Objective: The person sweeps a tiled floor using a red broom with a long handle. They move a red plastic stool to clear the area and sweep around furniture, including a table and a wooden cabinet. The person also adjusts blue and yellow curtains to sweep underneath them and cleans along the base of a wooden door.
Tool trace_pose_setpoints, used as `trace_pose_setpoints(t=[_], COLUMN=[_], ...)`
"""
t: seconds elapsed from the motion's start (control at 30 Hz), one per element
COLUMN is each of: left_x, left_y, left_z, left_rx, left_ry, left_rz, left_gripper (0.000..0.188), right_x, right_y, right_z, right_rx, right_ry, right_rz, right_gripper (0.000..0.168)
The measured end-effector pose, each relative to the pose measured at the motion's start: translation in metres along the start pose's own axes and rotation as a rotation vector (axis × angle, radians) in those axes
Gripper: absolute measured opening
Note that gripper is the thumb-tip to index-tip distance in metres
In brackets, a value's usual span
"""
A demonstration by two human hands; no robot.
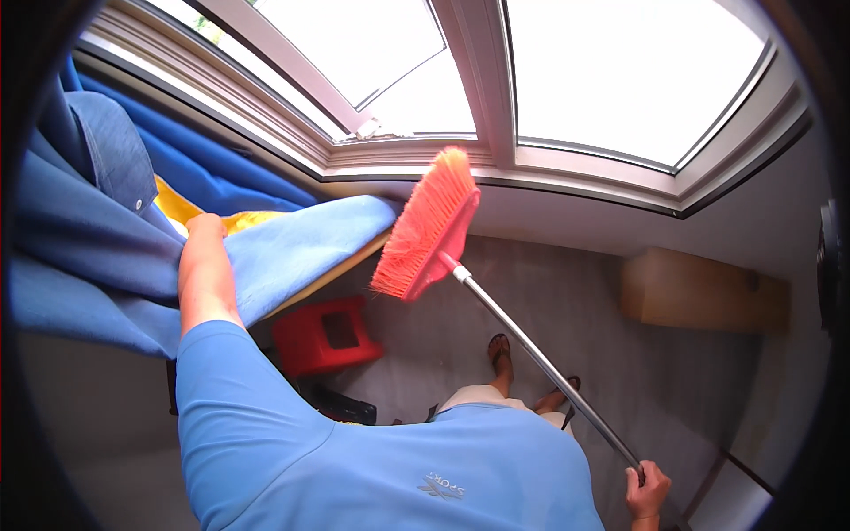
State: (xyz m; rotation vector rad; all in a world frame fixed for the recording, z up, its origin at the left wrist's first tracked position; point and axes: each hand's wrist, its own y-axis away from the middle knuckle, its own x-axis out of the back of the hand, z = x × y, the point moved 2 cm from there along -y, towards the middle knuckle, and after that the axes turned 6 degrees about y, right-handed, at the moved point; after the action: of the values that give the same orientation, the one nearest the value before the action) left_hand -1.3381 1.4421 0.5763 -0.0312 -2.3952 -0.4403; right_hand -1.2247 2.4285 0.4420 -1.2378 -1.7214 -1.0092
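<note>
A broom with orange-red bristles [425, 222] slants across the view, its head raised in front of the window sill with the bristles facing up and left. Its metal handle [544, 365] runs down to my right hand [647, 490], which is closed around the lower right end. My left arm reaches up to a blue curtain [299, 259] with a yellow lining. There my left hand [207, 227] is curled at the curtain's folds and grips the cloth; most of the fingers are hidden. One flap of curtain sticks out towards the broom head.
A window with pale frames [498, 99] spans the top, one sash [332, 86] swung out. On the grey floor [465, 332] are a red plastic stool [325, 338], a black object [345, 405] and a cardboard box [704, 289] by the wall. My sandalled feet [501, 358] stand between them.
</note>
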Motion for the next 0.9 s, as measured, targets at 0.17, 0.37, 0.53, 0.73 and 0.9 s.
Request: trace_pose_setpoints(t=[0.17,0.37,0.53,0.73,0.9], left_x=[-0.060,-0.059,-0.073,-0.081,-0.124], left_y=[-0.012,0.011,0.018,0.020,0.024], left_z=[-0.100,-0.112,-0.092,-0.090,-0.112], left_rx=[0.022,-0.325,-0.030,-0.009,-0.005], left_ry=[-0.047,-0.263,-0.429,-0.345,-0.252], left_rz=[0.101,0.871,0.206,0.009,-0.039], left_gripper=[0.048,0.063,0.082,0.062,0.057], right_x=[0.000,0.013,-0.006,-0.041,-0.006], right_y=[-0.073,-0.138,-0.203,-0.274,-0.222], right_z=[-0.042,-0.080,-0.133,-0.207,-0.171], right_rx=[0.169,0.336,0.526,0.506,0.326], right_ry=[0.012,0.071,0.149,0.331,0.295], right_rz=[0.014,0.079,0.060,0.031,-0.043], right_gripper=[0.020,0.019,0.020,0.030,0.027])
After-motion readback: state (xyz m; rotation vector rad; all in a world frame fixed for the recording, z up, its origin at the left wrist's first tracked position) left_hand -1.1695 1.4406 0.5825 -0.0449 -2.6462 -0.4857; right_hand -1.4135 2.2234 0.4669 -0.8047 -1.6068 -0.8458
